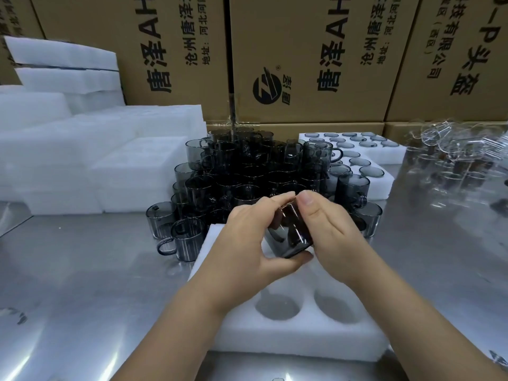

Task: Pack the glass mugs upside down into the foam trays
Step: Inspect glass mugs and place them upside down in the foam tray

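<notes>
Above the steel table, left hand and right hand curl fingers round one glass mug.

Your desk is shiny brushed metal, and it throws back pale streaks of reflected light near its front edge. Behind it, you face a wall of stacked brown cardboard boxes printed with large black Chinese characters and a round logo.

The foam tray is partly covered; the clear glassware is blurred.
</notes>
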